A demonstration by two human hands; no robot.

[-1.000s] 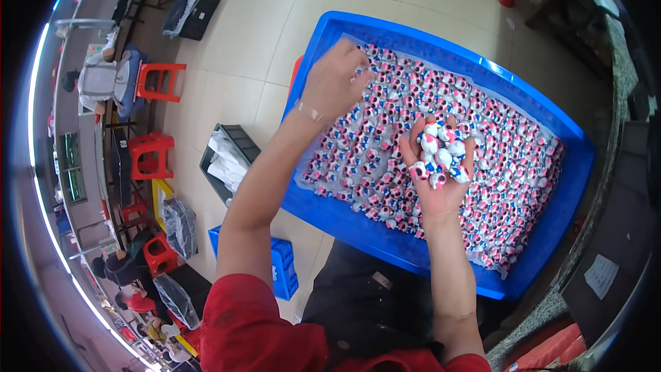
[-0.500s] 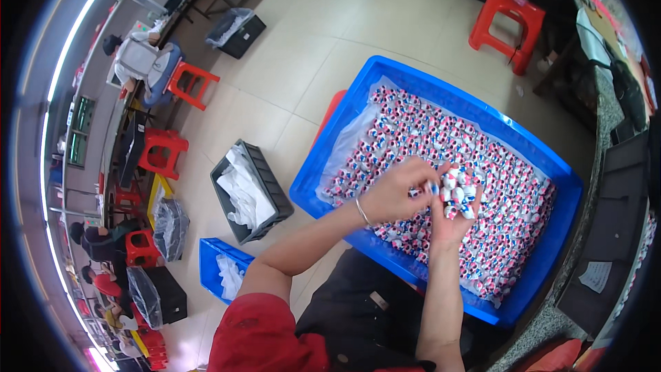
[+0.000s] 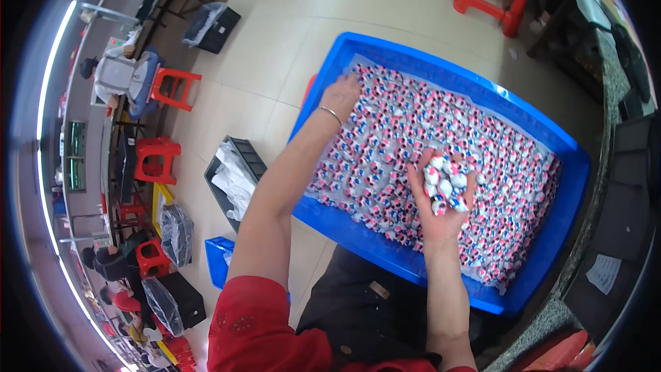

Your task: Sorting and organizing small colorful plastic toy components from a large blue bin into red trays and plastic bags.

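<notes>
Head view: right hand cupped palm-up, holding a heap of small wrapped pieces above the blue tray. Left hand spread on pieces at the tray's far-left corner. Risk: overfull palm tips; pieces could drop outside onto the floor.

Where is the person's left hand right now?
In the head view, the left hand reaches into the far left corner of the blue tray, resting on the small wrapped pieces.
</notes>
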